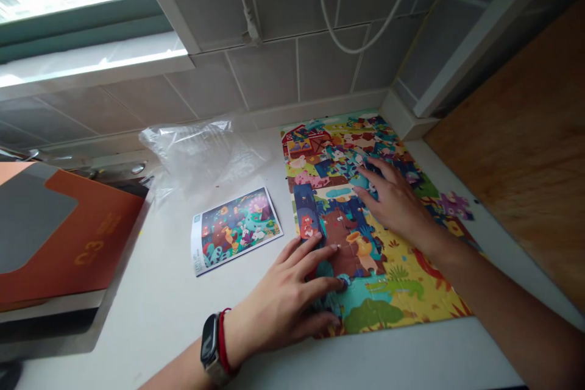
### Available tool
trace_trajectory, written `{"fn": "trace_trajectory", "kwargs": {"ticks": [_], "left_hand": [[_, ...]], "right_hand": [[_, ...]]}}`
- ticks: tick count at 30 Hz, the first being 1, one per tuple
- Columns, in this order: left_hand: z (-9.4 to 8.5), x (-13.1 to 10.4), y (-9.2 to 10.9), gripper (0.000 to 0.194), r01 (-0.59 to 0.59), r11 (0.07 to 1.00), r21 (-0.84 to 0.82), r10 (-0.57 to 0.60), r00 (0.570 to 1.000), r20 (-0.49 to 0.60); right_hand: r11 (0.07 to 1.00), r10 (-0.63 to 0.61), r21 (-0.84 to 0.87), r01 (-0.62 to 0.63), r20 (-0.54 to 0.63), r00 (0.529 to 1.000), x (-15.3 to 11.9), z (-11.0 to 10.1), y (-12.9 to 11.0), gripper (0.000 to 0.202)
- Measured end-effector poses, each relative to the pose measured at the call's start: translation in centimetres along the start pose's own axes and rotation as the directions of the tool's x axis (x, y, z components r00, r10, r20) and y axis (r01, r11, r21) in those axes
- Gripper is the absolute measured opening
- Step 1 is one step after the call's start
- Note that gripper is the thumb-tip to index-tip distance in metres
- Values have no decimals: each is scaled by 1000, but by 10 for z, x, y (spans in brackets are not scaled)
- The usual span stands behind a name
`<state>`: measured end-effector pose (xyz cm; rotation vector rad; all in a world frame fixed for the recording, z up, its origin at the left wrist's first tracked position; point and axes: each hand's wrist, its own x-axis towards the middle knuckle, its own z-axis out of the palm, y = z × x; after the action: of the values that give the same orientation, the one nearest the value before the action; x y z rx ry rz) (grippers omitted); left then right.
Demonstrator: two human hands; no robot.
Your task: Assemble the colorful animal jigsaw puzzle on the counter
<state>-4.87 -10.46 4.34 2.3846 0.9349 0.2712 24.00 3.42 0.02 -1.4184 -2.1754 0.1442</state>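
A colourful jigsaw puzzle [402, 262] lies on the white counter, and a partly joined section with a brown bear [338, 228] rests on top of it. My left hand [297, 286] lies with fingers spread at this section's lower left edge, its fingertips touching the pieces. Farther up, my right hand [388, 198] reaches over loose puzzle pieces [342, 158], fingers apart and tips among them. No piece shows lifted in either hand. The palm and thumb of my left hand cover the puzzle's lower left corner.
Left of the puzzle lies a picture leaflet [240, 228]. Behind it sits a crumpled clear plastic bag [196, 152]. An orange box [91, 237] stands at the far left. Some pieces [457, 204] overhang the puzzle's right edge near a wooden panel [525, 134]. A tiled wall [269, 73] closes the back.
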Motion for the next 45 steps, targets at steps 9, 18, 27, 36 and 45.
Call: {"fn": "trace_trajectory", "kwargs": {"ticks": [9, 18, 27, 36, 45], "left_hand": [[1, 0, -1, 41, -12, 1000, 12, 12, 1000, -8], [-1, -1, 0, 38, -13, 1000, 19, 13, 1000, -11], [-1, 0, -2, 41, -34, 999, 39, 35, 999, -26], [1, 0, -2, 41, -32, 998, 45, 33, 999, -24], [-1, -1, 0, 38, -18, 999, 43, 19, 1000, -23]], "right_hand": [[999, -38, 1, 38, 51, 998, 0, -1, 2, 53], [999, -29, -19, 30, 78, 997, 0, -4, 0, 53], [997, -65, 47, 64, 27, 998, 2, 3, 11, 48], [995, -72, 77, 70, 18, 997, 3, 1, 11, 47], [998, -51, 26, 51, 18, 999, 2, -1, 5, 46]]}}
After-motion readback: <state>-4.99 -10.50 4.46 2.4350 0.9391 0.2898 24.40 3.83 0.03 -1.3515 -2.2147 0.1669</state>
